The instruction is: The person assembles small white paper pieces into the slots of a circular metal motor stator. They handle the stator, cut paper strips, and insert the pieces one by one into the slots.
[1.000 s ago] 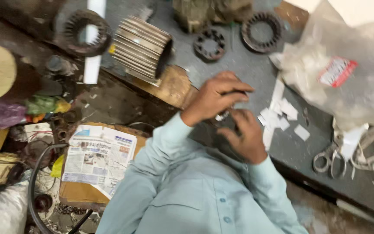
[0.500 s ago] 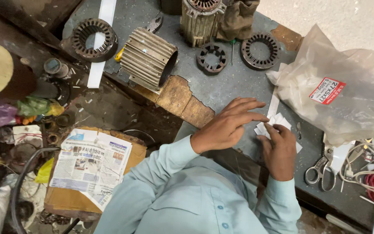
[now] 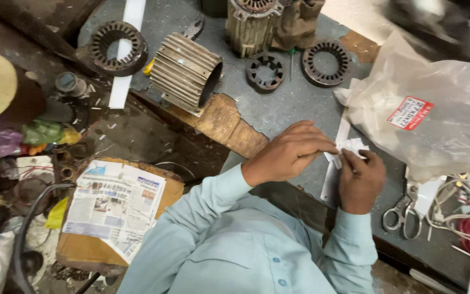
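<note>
Paper strips (image 3: 349, 148): pinched between both hands, just above the grey bench (image 3: 295, 109).
Left hand (image 3: 289, 153): fingers closed on the strips.
Right hand (image 3: 361, 179): fingertips clamped on them.
Beside: plastic bag (image 3: 436, 120), scissors (image 3: 403, 216).
Further off: finned motor housing (image 3: 186, 71), stator rings (image 3: 326, 62).

My left hand (image 3: 289, 155) and my right hand (image 3: 360, 182) meet over the grey metal workbench (image 3: 284, 109), both pinching the small white paper strips (image 3: 349, 148) between them. Just right of my right hand lie the steel scissors (image 3: 401, 216), with the crumpled clear plastic bag (image 3: 436, 120) behind them. Beyond my hands sit two dark toothed stator rings (image 3: 266, 72), side by side. Left of those lies the ribbed metal motor housing (image 3: 185, 72) on its side. Below the bench edge, to my left, the folded newspaper (image 3: 114, 204) rests on a brown cardboard box (image 3: 82, 251).
</note>
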`<state>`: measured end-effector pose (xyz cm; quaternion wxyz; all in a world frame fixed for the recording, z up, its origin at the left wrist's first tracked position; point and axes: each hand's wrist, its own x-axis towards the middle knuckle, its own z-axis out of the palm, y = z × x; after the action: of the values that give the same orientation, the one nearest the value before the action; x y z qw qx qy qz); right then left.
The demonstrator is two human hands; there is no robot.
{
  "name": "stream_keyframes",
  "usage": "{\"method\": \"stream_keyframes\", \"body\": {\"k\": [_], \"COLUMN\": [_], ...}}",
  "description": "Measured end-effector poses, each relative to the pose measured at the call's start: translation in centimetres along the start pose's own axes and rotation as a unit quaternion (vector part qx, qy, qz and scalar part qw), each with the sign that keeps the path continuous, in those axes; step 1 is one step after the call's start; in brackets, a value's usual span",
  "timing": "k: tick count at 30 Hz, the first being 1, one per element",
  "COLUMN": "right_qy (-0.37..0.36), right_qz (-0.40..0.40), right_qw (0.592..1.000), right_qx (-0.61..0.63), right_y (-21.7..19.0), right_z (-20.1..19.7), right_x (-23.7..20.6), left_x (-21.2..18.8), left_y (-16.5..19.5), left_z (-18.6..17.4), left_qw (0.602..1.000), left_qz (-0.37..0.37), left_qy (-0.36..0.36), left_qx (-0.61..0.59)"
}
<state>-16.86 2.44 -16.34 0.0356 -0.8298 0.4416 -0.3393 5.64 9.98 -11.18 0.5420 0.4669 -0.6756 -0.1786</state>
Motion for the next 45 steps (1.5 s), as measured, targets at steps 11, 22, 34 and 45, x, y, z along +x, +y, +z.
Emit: {"method": "stream_keyframes", "body": {"k": [11,22,34,45], "right_qy": [0.032,-0.018,-0.064,0.018], "right_qz": [0.087,0.052,0.218,0.205], "right_qw": [0.995,0.963,0.762,0.712], "right_qx": [0.039,0.265,0.606,0.671], "right_y": [0.8,-5.4,-6.0,-6.7], "right_z": [-0.1,-2.1,-0.3,1.3], "right_x": [1.2,1.3,0.8,-0.1], "left_x": [0.1,0.2,-0.3,-0.5], "left_y": [0.1,1.0,0.0,0.4], "left_z": [0.3,-0.2,-0.2,-0.4], "left_qw": [0.999,0.998,0.995,0.998], "left_qz": [-0.006,-0.005,-0.059,-0.033], "left_qy": [0.028,0.05,0.077,0.055], "left_qx": [0.016,0.043,0.001,0.006]}}
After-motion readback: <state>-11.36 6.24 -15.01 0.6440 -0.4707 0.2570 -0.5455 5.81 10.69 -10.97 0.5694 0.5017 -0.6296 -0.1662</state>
